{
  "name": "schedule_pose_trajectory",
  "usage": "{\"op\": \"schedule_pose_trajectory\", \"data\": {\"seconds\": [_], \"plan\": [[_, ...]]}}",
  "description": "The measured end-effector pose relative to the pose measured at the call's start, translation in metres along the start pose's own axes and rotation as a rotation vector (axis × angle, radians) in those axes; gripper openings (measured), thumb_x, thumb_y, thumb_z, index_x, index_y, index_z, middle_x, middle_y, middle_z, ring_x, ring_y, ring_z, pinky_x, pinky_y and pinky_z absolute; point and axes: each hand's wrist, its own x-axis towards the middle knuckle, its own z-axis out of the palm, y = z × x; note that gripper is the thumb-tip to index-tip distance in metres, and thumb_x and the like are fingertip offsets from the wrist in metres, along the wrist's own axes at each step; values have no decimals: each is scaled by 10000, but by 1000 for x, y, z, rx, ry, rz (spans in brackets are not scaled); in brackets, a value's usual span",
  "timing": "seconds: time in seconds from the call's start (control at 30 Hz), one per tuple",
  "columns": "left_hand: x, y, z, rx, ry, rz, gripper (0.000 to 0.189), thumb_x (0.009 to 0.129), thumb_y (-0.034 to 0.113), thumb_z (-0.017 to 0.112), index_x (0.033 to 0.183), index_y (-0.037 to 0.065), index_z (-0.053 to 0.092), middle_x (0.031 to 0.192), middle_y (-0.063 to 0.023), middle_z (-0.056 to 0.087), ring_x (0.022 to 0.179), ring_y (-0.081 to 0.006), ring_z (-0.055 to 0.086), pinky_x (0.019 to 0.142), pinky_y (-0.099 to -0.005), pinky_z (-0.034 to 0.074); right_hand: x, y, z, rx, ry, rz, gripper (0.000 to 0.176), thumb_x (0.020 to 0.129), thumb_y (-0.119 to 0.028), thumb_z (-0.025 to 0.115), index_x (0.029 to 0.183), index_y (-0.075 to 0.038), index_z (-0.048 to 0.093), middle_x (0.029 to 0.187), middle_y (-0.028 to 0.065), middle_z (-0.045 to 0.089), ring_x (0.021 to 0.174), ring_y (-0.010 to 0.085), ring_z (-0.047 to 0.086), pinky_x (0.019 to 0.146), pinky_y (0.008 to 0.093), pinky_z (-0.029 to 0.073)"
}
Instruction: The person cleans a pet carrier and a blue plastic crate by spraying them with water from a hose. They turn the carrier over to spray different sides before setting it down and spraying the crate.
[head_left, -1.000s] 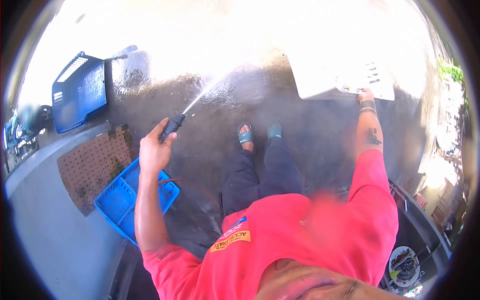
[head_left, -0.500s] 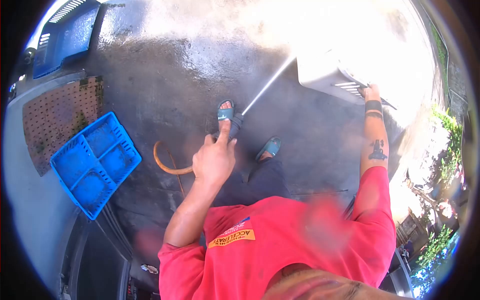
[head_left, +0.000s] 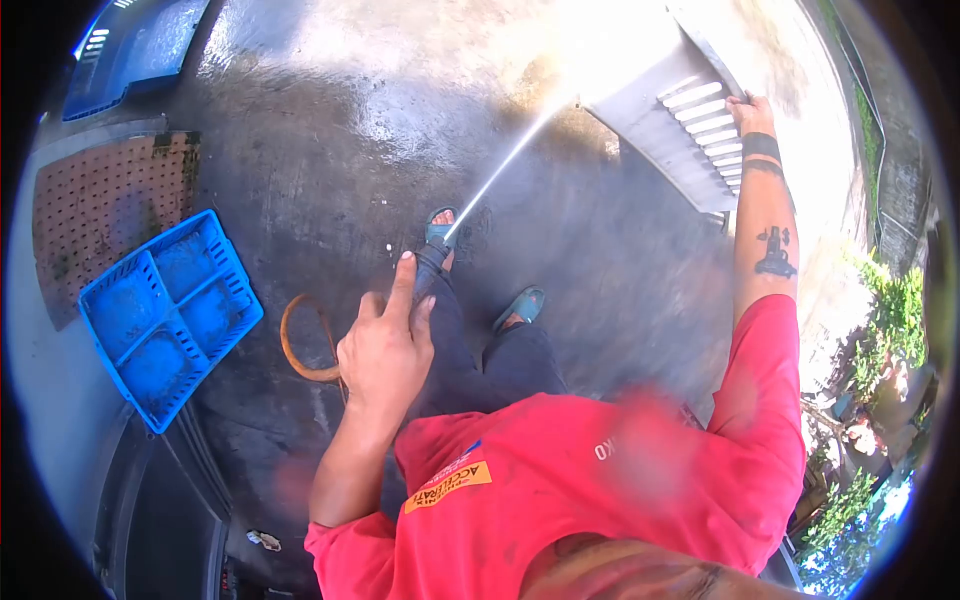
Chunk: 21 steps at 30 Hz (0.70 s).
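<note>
My left hand (head_left: 385, 350) is wrapped round a dark spray nozzle (head_left: 430, 258), its index finger stretched along the top. An orange-brown hose (head_left: 290, 345) loops beside that hand. From the nozzle a thin white water jet (head_left: 505, 172) shoots forward and right, meeting the near edge of a pale slotted plastic crate (head_left: 648, 110). At the right, my arm is stretched out and my right hand (head_left: 752, 114) grips the crate's rim, holding it tilted. Glare washes out the crate's far part.
A blue divided tray (head_left: 208, 335) lies at the left beside a brown perforated mat (head_left: 110, 200). A larger blue crate (head_left: 140, 50) stands at the far left. My sandalled feet are on the wet concrete floor (head_left: 300, 160). Green plants (head_left: 890, 320) line the right side.
The crate has been turned and tilted, so its slotted side now shows more fully. My right hand is higher in view. My left hand sits lower and further left, with the jet still running.
</note>
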Motion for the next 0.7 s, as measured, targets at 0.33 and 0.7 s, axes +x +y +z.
{"op": "schedule_pose_trajectory", "data": {"seconds": [0.33, 0.7], "plan": [[73, 9, -16, -61, 54, -1, 527, 844, 245, 684, 1353, 221, 548, 746, -137, 563, 607, -355, 613, 548, -461, 482, -7, -19, 45, -30, 169, 103, 115, 931, -208, 590, 958, -98, 607, 733, 33, 537, 682, 145, 475, 591, 319, 427], [93, 6, -50, -119, 117, -8, 537, 840, 251, 690, 1357, 233, 547, 738, -140, 568, 599, -342, 615, 542, -454, 479, 8, 1, 63, -269, -53, -82, 102, 933, -177, 589, 954, -90, 539, 754, 35, 501, 681, 163, 455, 583, 317, 389]]}}
